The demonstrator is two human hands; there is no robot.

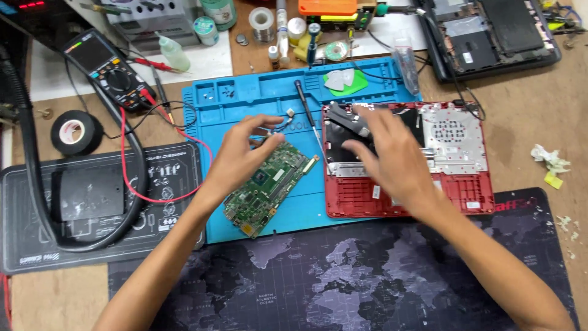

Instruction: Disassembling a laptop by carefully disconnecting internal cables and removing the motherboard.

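while the left hand [242, 153] pinches the top edge of the green circuit board [269, 187], fingers clenched lightly on it near a small white connector on a short wire [288, 113], the board lies tilted across the blue silicone work mat [245, 101], its long edge running diagonally toward the red laptop shell [465, 184]. over on the other side, the right hand [386, 156] hovers above the shell's open bay, fingers spread and released, gripping nothing; it's motion-blurred, so whether the fingertips touch the metal below i can't tell. a dark fan or speaker block [346, 119] sits in the shell's upper left corner, just beside that hand. a thin screwdriver [306, 107] rests on the mat between board and shell, close enough to get nudged.

to my eye, good handling means keeping the grip on the board's edges only, clear of the chips and the gold contacts at its lower end, and keeping it level so that loose connector doesn't snag. i'd judge the free hand is best used steadying the shell so it doesn't skate on the mat.

elsewhere: a multimeter [107, 70] with red leads at upper left, a roll of black tape [75, 132], a dark mat with a world map [343, 276] nearest the person, and a second opened laptop [490, 34] at the top right.
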